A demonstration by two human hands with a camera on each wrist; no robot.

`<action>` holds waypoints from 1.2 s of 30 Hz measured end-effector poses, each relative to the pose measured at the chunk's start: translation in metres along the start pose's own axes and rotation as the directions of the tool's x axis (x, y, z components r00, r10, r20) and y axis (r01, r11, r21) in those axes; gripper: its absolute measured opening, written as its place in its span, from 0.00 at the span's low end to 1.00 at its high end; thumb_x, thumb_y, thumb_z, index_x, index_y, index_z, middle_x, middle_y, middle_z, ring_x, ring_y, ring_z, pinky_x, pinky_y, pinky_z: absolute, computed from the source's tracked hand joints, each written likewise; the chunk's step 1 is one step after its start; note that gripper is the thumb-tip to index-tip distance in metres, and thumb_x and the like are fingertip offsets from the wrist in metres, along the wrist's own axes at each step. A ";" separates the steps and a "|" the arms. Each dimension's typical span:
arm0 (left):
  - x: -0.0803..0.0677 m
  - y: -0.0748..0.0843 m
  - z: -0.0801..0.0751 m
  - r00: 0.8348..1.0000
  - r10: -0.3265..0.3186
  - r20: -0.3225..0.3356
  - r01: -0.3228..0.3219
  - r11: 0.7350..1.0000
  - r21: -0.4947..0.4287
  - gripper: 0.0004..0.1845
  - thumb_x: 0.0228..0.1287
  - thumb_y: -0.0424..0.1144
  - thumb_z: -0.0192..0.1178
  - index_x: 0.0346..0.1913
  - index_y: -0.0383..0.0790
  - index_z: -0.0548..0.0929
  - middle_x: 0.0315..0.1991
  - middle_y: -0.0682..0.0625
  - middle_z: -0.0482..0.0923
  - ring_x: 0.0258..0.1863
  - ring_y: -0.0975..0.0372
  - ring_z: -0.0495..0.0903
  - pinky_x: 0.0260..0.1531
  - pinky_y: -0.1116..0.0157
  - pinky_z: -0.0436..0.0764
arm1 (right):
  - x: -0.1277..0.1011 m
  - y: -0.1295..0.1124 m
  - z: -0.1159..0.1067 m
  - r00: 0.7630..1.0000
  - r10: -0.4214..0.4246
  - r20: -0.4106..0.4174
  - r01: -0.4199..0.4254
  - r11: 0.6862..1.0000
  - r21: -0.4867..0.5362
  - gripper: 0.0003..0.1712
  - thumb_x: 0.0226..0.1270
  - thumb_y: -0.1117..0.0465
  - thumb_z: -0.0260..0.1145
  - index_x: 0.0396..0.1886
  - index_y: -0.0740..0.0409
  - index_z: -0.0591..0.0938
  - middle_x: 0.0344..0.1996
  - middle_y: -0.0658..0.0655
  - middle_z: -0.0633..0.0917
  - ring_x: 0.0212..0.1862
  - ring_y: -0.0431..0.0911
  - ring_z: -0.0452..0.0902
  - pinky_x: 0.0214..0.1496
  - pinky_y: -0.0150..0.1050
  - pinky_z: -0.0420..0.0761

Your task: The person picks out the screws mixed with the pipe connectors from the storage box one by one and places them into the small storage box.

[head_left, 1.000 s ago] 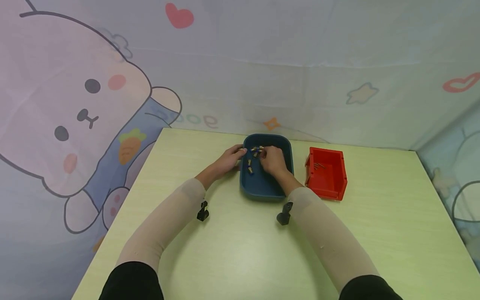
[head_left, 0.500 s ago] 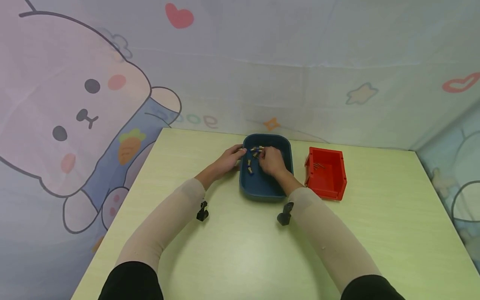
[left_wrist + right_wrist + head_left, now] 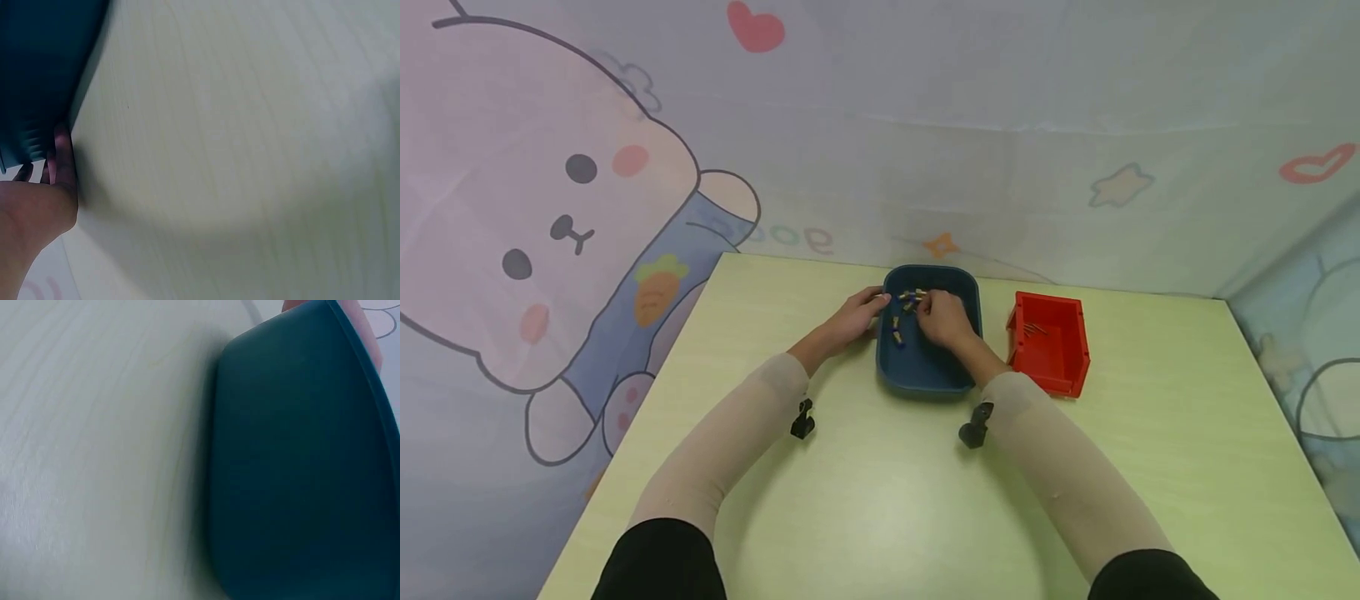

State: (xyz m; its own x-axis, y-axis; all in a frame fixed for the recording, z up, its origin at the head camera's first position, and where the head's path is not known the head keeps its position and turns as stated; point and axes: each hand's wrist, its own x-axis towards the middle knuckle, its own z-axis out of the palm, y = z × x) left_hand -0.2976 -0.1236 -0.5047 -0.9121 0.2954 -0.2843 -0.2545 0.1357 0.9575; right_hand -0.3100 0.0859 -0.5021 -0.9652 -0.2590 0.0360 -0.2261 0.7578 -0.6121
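A: Where are your hands?

B: Your left hand [image 3: 853, 317] rests against the left outer wall of the dark blue tray [image 3: 958, 287], fingers touching its rim. Your right hand [image 3: 946, 318] is inside the tray, fingers curled over the small yellow-and-blue parts [image 3: 904, 307]; whether it pinches one, I cannot tell.

A: And around them?

B: The tray sits mid-table [image 3: 880, 500], with a red bin [image 3: 1049, 343] just to its right.
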 end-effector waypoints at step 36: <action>0.000 -0.002 0.000 1.000 0.008 -0.002 -0.008 1.000 0.019 0.31 0.87 0.52 0.49 0.83 0.44 0.62 0.78 0.44 0.66 0.77 0.50 0.67 0.67 0.47 0.77 | -0.022 0.001 -0.045 0.943 -0.300 0.142 0.299 0.954 0.031 0.03 0.74 0.64 0.68 0.39 0.60 0.85 0.36 0.56 0.87 0.38 0.49 0.81 0.47 0.45 0.84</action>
State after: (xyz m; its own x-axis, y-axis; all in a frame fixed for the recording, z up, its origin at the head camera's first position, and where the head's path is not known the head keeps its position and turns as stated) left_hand -0.2972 -0.1233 -0.5067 -0.9147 0.2949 -0.2763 -0.2408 0.1516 0.9587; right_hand -0.2946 0.1196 -0.4682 -0.8239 -0.5567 0.1060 -0.5004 0.6268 -0.5973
